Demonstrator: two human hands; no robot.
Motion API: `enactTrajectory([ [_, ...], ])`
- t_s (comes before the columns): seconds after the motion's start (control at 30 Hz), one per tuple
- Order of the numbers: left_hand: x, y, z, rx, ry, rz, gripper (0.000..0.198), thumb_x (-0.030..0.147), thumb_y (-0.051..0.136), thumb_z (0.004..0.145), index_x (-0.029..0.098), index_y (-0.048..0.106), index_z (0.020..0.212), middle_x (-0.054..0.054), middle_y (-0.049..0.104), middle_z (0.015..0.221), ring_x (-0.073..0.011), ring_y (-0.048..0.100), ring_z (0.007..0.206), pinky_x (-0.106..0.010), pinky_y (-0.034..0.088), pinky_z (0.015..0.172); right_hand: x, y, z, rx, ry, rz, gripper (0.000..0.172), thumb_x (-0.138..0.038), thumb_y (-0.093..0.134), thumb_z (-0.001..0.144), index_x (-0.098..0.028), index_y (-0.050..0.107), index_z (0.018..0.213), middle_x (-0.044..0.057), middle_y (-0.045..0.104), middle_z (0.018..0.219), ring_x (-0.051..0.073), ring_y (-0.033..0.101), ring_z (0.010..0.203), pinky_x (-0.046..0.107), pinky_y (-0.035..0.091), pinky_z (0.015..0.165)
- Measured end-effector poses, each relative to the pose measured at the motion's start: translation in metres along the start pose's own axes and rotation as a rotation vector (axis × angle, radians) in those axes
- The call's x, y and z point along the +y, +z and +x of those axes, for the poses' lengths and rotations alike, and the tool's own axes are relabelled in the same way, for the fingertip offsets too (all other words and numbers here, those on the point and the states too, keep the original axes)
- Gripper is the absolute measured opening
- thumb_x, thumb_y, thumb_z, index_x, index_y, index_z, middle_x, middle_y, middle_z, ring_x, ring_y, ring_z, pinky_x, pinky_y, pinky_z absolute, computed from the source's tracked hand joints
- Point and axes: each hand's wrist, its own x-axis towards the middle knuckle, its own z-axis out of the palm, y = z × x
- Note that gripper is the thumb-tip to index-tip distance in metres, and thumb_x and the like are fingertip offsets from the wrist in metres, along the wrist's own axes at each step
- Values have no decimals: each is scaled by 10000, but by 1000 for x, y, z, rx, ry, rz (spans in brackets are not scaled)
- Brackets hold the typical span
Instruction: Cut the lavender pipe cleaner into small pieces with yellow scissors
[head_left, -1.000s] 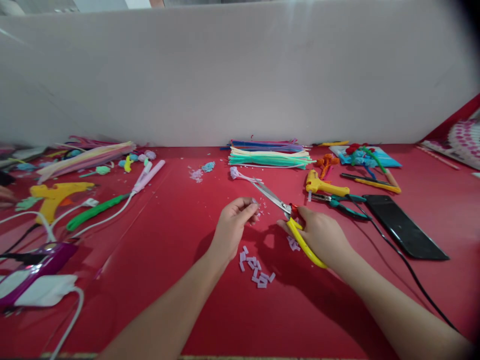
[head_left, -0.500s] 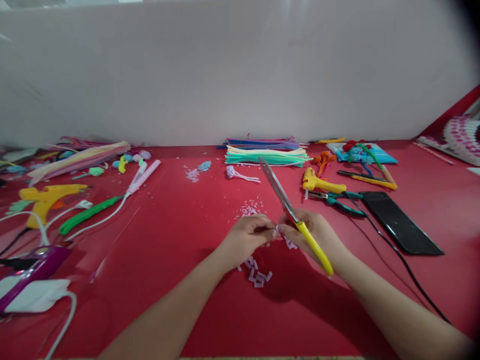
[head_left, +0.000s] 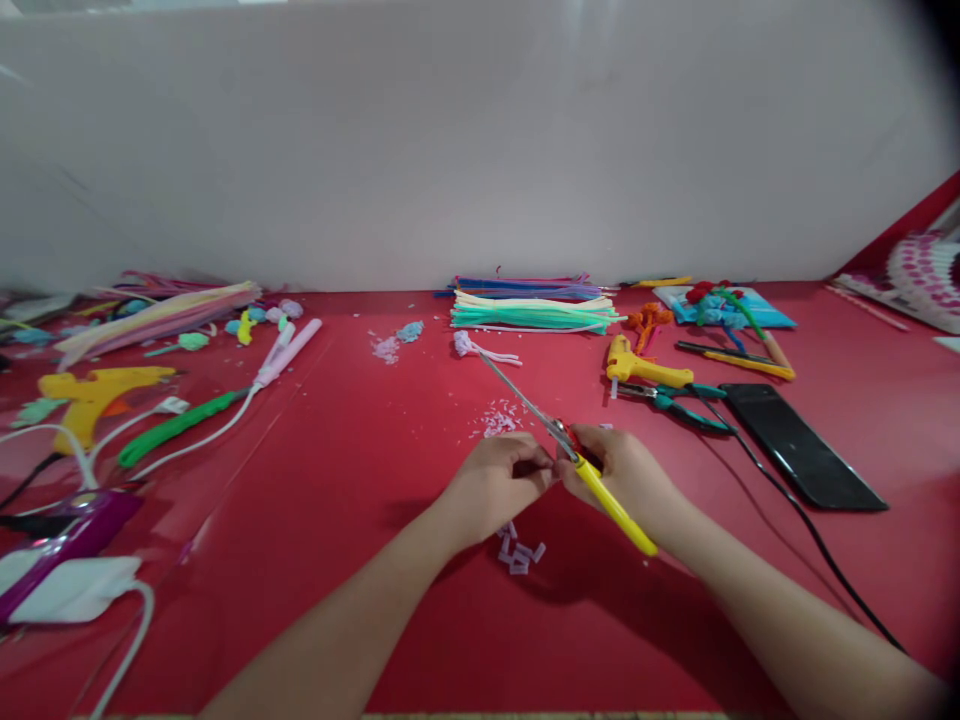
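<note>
My right hand (head_left: 626,475) is closed around a pair of scissors (head_left: 611,500) with yellow handles, the blades pointing up and to the left over the table. My left hand (head_left: 491,485) is closed in a pinch, its fingertips meeting those of my right hand. Whatever lies between the fingertips is too small and covered to make out. Short lilac cut pieces (head_left: 519,560) lie on the table just below my hands. Above them is a scatter of fine lilac clippings (head_left: 501,418). Beyond the blade tips rests a lilac fuzzy piece with stems (head_left: 480,348).
A bundle of pipe cleaners (head_left: 532,315) lies at the back wall. On the right are a yellow glue gun (head_left: 641,368), pliers (head_left: 675,402) and a black phone (head_left: 802,445). Leftward are another glue gun (head_left: 90,395), a green-handled tool (head_left: 180,430) and white cables.
The scissors have swung leftward and lower, with my right hand turning. A small lilac piece that showed between my fingertips is now hidden. My left hand has barely moved.
</note>
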Motion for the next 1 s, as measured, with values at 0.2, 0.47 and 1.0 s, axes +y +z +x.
enactTrajectory([
  [0.2,3,4,-1,119,60,106,83,148,499,671,164,580,661,-6,548,657,-115,474,616,-230,362,579,-2,0,0,1,57,19,109,-295,436,652,-191,418,625,-49,400,513,75,365,479,179,241,429],
  [0.47,-1,0,2,272,-40,-273,50,205,555,670,165,578,653,12,526,615,-108,471,601,-228,370,580,-1,-4,1,50,44,-141,209,-409,431,697,-203,463,688,-24,490,525,93,417,458,198,229,428],
  [1.0,-8,-18,9,497,-39,-924,24,154,578,672,150,559,687,22,527,634,-61,486,554,-192,373,549,1,0,1,51,16,-574,386,-569,346,735,-206,475,732,32,570,593,153,538,537,238,218,465],
])
